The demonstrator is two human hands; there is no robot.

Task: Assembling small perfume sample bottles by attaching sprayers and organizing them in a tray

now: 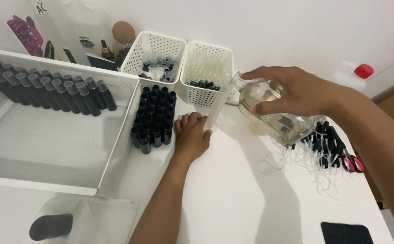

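Observation:
My right hand [292, 92] grips a clear glass bottle [273, 115] of pale liquid, tipped with its neck down to the left. The neck meets the top of a tall clear tube [217, 108] that stands on the white table [233, 194]. My left hand [191, 135] holds the base of that tube, fingers curled around it. Just left of this hand stands a block of several small black bottles [154, 119], upright and uncapped.
A large white tray [47, 135] at the left holds a row of capped dark bottles [47, 90]. Two white perforated baskets [206, 74] stand behind. A heap of black spray pumps with white tubes [319, 149] and red scissors [353, 163] lie at the right.

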